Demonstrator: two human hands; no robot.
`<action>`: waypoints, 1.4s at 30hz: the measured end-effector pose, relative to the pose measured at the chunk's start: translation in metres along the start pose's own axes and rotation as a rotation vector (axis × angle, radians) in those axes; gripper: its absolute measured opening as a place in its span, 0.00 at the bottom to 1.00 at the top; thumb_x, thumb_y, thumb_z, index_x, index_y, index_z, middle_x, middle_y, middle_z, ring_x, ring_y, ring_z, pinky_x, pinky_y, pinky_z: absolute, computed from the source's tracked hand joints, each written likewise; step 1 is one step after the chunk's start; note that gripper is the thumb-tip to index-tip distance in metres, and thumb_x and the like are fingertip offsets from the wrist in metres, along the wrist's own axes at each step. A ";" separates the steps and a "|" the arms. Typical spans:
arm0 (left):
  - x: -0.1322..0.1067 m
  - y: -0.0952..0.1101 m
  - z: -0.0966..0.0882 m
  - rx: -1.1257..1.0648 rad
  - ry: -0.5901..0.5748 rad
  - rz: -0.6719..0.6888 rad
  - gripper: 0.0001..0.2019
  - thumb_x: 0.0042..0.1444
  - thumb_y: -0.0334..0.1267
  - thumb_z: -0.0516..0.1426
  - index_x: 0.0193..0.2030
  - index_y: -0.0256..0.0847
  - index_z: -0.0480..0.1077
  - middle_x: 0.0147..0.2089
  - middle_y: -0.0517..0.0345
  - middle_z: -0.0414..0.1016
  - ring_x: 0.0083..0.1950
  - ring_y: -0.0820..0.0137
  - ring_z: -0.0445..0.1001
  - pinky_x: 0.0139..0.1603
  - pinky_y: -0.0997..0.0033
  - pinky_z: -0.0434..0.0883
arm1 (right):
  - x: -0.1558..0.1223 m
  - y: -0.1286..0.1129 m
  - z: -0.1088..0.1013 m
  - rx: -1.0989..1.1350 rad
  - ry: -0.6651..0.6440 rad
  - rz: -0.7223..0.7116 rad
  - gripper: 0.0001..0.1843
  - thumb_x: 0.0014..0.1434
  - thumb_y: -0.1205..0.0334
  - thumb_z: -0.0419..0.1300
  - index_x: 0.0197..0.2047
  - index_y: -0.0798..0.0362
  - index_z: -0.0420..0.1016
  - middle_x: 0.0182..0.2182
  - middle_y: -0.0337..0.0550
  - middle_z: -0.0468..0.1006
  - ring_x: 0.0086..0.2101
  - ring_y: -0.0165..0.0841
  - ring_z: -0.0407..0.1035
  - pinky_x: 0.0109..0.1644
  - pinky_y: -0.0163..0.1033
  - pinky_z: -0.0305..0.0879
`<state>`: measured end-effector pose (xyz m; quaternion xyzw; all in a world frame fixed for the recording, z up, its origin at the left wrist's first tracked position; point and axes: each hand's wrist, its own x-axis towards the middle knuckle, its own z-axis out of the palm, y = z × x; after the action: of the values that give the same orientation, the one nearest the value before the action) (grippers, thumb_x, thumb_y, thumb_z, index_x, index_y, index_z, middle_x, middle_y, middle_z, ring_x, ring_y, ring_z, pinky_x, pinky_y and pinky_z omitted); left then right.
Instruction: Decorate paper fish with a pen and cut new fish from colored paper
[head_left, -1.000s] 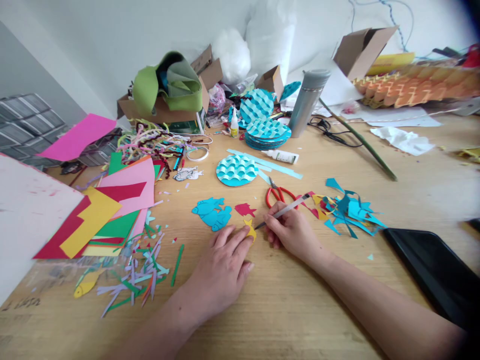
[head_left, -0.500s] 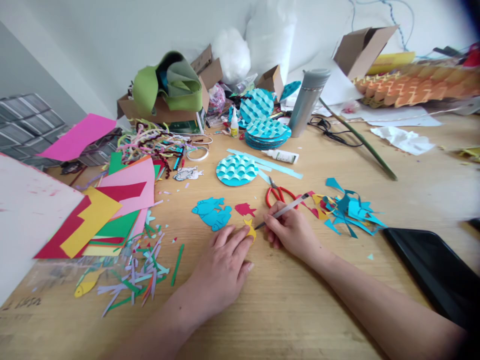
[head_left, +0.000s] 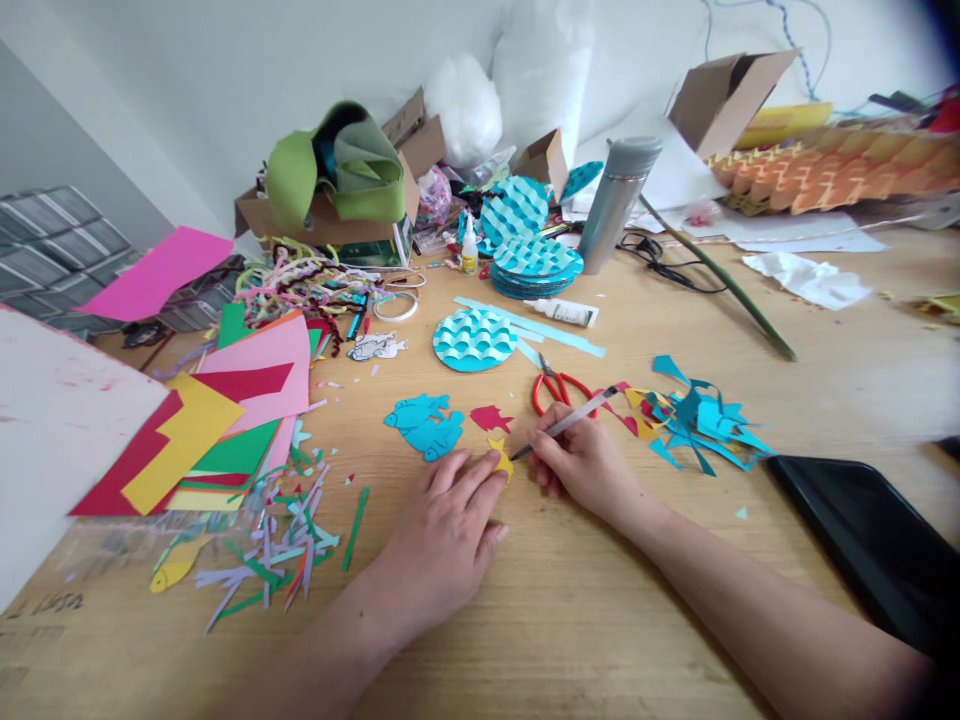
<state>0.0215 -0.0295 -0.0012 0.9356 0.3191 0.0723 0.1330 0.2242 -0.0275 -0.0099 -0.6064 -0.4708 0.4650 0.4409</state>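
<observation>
Just pressed a yellow paper fish (head_left: 505, 461) onto the desk (head_left: 585, 630) with unclenched fingers of the left hand (head_left: 450, 525), tightly pinched a pen (head_left: 576, 414) in the right hand (head_left: 574, 460).

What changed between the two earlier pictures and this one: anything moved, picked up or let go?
Nothing visibly changed; nothing was taken up or released. The left hand still rests on the small yellow fish, and the right hand still holds the pen, tip beside it.

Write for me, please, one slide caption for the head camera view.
Left hand resting on a yellow paper cutout, right hand holding a pen with its tip at the cutout's edge.
</observation>
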 end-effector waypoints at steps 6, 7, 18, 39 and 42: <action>0.000 -0.001 0.002 -0.006 0.008 0.004 0.22 0.64 0.37 0.52 0.64 0.38 0.60 0.68 0.50 0.61 0.67 0.58 0.55 0.67 0.50 0.60 | -0.001 -0.002 0.000 -0.004 0.000 -0.006 0.09 0.53 0.59 0.57 0.27 0.49 0.59 0.12 0.31 0.68 0.12 0.27 0.63 0.13 0.28 0.60; 0.000 -0.002 0.003 -0.005 0.012 0.007 0.22 0.64 0.38 0.52 0.64 0.38 0.60 0.68 0.50 0.61 0.67 0.58 0.55 0.67 0.50 0.60 | -0.001 -0.002 0.000 -0.004 0.001 -0.006 0.09 0.54 0.59 0.57 0.27 0.49 0.60 0.12 0.31 0.69 0.12 0.27 0.63 0.13 0.28 0.60; -0.001 -0.001 0.003 0.007 0.022 0.018 0.22 0.65 0.38 0.51 0.64 0.37 0.60 0.68 0.50 0.60 0.67 0.57 0.55 0.67 0.49 0.60 | -0.002 -0.004 0.000 -0.011 0.002 -0.001 0.09 0.52 0.59 0.57 0.27 0.49 0.60 0.12 0.30 0.68 0.12 0.26 0.63 0.13 0.28 0.60; 0.000 -0.001 0.001 -0.007 0.006 -0.001 0.22 0.65 0.38 0.52 0.64 0.37 0.61 0.68 0.50 0.61 0.67 0.57 0.55 0.67 0.48 0.60 | -0.002 -0.003 0.000 -0.018 0.006 -0.007 0.09 0.54 0.59 0.57 0.28 0.49 0.60 0.12 0.31 0.69 0.12 0.26 0.64 0.14 0.28 0.60; 0.000 -0.001 0.001 -0.008 0.003 -0.002 0.22 0.65 0.38 0.51 0.64 0.37 0.60 0.68 0.49 0.61 0.67 0.57 0.55 0.67 0.48 0.60 | -0.002 -0.003 0.000 -0.021 0.002 0.007 0.08 0.54 0.59 0.57 0.28 0.49 0.60 0.12 0.31 0.68 0.12 0.26 0.63 0.13 0.28 0.60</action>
<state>0.0210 -0.0291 -0.0026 0.9346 0.3200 0.0750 0.1362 0.2235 -0.0288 -0.0064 -0.6131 -0.4732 0.4610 0.4333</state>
